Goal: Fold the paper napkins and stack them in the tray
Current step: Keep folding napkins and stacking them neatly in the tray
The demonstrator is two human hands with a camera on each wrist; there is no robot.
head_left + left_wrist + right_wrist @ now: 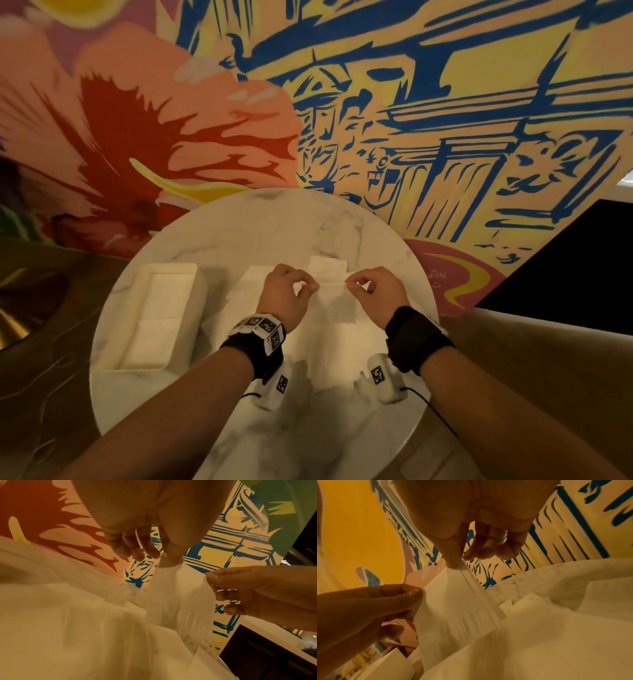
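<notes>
A white paper napkin hangs lifted over the round marble table. My left hand pinches its upper left corner and my right hand pinches its upper right corner. In the left wrist view the napkin droops from my left thumb and fingers, with the right hand holding its far edge. The right wrist view shows the napkin between my right fingers and the left hand. A white tray at the table's left holds folded napkins.
More loose white napkins lie spread on the table under and beyond my hands, with another pile at the back. A painted mural wall rises right behind the table. A dark surface stands to the right.
</notes>
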